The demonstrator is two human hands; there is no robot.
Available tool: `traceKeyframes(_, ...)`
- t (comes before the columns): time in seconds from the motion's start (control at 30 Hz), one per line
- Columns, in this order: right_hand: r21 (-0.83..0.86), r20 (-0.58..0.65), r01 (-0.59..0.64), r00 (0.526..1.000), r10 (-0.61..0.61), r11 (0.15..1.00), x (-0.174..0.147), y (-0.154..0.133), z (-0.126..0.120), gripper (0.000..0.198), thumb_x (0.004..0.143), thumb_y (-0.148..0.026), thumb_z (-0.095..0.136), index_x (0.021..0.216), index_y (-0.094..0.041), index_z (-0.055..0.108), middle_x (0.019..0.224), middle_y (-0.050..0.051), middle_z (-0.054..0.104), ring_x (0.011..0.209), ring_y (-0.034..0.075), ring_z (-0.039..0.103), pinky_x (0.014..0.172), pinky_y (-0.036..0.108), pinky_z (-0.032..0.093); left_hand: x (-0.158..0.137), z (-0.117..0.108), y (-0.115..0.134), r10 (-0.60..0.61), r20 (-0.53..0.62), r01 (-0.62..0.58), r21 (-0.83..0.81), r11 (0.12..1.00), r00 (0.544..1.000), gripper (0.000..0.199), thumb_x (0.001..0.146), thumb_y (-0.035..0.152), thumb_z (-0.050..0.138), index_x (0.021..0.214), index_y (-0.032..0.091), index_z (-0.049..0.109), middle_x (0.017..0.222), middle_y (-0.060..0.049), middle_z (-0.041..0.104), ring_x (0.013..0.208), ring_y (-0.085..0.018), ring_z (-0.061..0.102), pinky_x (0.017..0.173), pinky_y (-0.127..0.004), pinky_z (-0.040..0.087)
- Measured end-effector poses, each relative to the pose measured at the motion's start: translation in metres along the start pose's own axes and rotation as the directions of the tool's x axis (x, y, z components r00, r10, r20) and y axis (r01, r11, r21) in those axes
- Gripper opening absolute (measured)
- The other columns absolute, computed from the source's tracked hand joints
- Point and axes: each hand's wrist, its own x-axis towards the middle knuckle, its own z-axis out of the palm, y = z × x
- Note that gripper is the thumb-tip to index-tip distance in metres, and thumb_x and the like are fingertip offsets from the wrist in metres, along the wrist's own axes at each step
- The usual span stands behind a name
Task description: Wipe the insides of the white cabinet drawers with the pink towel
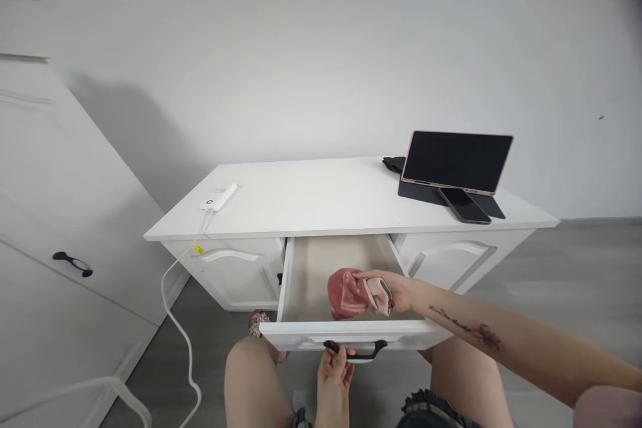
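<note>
My right hand reaches in from the right, closed on a bundled red cloth with a cream part at its near end. The cloth hangs over the drawer, which is pulled out and has a pale bottom. Whether the cloth touches that bottom, I cannot tell. Below the drawer front, my left hand has its fingers closed around the left part of the black drawer handle.
On the white desk stand a tablet with a phone in front and a black item behind. A white power bank lies left, its cable hanging down. A white cabinet is at left.
</note>
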Motion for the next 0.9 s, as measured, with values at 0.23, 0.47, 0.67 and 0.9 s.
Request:
traceKeyframes(0.23, -0.436, -0.013, 0.093, 0.994, -0.110, 0.895, 0.033, 0.002, 0.005, 0.038, 0.071, -0.020, 0.069, 0.108, -0.018, 0.060, 0.087, 0.003, 0.066, 0.076, 0.015, 0.064, 0.071, 0.027, 0.050, 0.009, -0.004, -0.017, 0.124, -0.071, -0.126, -0.010, 0.992, 0.990, 0.029, 0.063, 0.032, 0.079, 0.074, 0.022, 0.054, 0.074, -0.005, 0.069, 0.075, -0.019, 0.064, 0.070, -0.029, 0.045)
traceKeyframes(0.47, -0.746, 0.656, 0.547, 0.699, -0.285, -0.380, 0.070, 0.008, 0.031, 0.054, 0.084, -0.015, 0.055, 0.135, -0.029, 0.048, 0.115, 0.008, 0.061, 0.107, 0.021, 0.055, 0.092, 0.034, 0.042, 0.007, 0.000, -0.017, 0.163, -0.061, -0.163, 0.005, 0.987, 0.985, 0.024, 0.067, 0.028, 0.074, 0.075, 0.022, 0.052, 0.071, -0.004, 0.066, 0.073, -0.020, 0.063, 0.074, -0.032, 0.044)
traceKeyframes(0.67, -0.273, 0.859, 0.487, 0.512, 0.019, -0.829, 0.097, 0.011, 0.028, 0.044, 0.099, -0.022, 0.031, 0.140, -0.035, 0.038, 0.126, 0.006, 0.057, 0.120, 0.018, 0.046, 0.082, 0.030, 0.040, 0.007, -0.002, -0.014, 0.114, -0.075, -0.112, 0.023, 0.993, 0.991, 0.022, 0.066, 0.024, 0.072, 0.073, 0.022, 0.052, 0.068, -0.002, 0.062, 0.077, -0.023, 0.063, 0.081, -0.035, 0.045)
traceKeyframes(0.9, -0.313, 0.874, 0.486, 0.485, -0.046, -0.816, 0.098, 0.016, 0.025, 0.043, 0.099, -0.025, 0.031, 0.141, -0.033, 0.037, 0.130, 0.005, 0.056, 0.123, 0.019, 0.044, 0.089, 0.032, 0.040, 0.003, 0.007, -0.020, 0.263, -0.105, -0.249, 0.128, 0.960, 0.959, 0.018, 0.073, 0.033, 0.067, 0.077, 0.023, 0.053, 0.072, -0.005, 0.062, 0.075, -0.023, 0.062, 0.087, -0.040, 0.043)
